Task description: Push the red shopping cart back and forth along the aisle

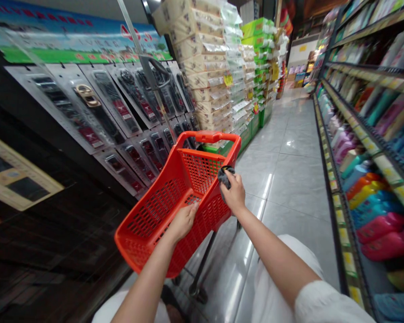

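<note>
Right hand (pixel 234 192): fingers clamped on crumpled dark-grey cloth (pixel 225 176), at red plastic mesh-sided cart's (pixel 202 211) right rim. Left hand (pixel 185 220): fingers together on near rim (basket looks empty). Grey tiled aisle (pixel 289 179) open alongside.

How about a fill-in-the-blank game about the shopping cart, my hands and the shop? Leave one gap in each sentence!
1. The colour of the shopping cart is ____.
2. The hand holding the dark bundle is your ____ hand.
3. The packaged belts hang on the ____ side of the picture.
4. The colour of the shiny floor tiles is ____.

Missing words: red; right; left; grey.
</note>
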`<state>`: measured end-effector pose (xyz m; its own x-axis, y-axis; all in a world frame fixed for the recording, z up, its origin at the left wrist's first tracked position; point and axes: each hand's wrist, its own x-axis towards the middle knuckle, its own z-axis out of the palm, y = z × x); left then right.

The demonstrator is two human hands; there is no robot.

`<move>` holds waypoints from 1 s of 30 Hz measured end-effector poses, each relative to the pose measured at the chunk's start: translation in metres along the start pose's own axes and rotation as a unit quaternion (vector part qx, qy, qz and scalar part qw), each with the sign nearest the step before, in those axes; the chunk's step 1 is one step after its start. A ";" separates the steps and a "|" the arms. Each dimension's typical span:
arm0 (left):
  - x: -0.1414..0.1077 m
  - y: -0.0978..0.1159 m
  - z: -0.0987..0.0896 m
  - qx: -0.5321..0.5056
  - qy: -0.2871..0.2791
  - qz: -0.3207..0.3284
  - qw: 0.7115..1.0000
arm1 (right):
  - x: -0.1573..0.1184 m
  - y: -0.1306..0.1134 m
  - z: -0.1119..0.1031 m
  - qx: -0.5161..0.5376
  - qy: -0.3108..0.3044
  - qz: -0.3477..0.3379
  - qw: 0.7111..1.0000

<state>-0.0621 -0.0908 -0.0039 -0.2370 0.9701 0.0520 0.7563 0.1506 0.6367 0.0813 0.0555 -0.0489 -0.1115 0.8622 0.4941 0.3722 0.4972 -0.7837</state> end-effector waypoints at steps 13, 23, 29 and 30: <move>0.006 0.001 -0.003 -0.015 0.004 -0.006 1.000 | -0.040 -0.021 -0.016 -0.016 -0.064 -0.109 0.992; -0.010 0.005 -0.003 0.011 0.001 -0.011 1.000 | 0.032 -0.009 -0.015 -0.128 -0.037 -0.136 0.982; -0.012 0.007 -0.002 0.013 0.000 -0.019 1.000 | 0.070 0.040 0.010 0.149 0.061 0.019 0.987; -0.011 0.008 -0.002 0.011 0.000 -0.019 1.000 | 0.065 0.048 0.019 0.188 0.067 0.057 0.978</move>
<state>-0.0550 -0.1011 0.0020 -0.2663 0.9635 0.0280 0.7595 0.1918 0.6216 0.0744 0.1367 -0.0614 0.0428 0.9064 0.4203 0.0079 0.4203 -0.9073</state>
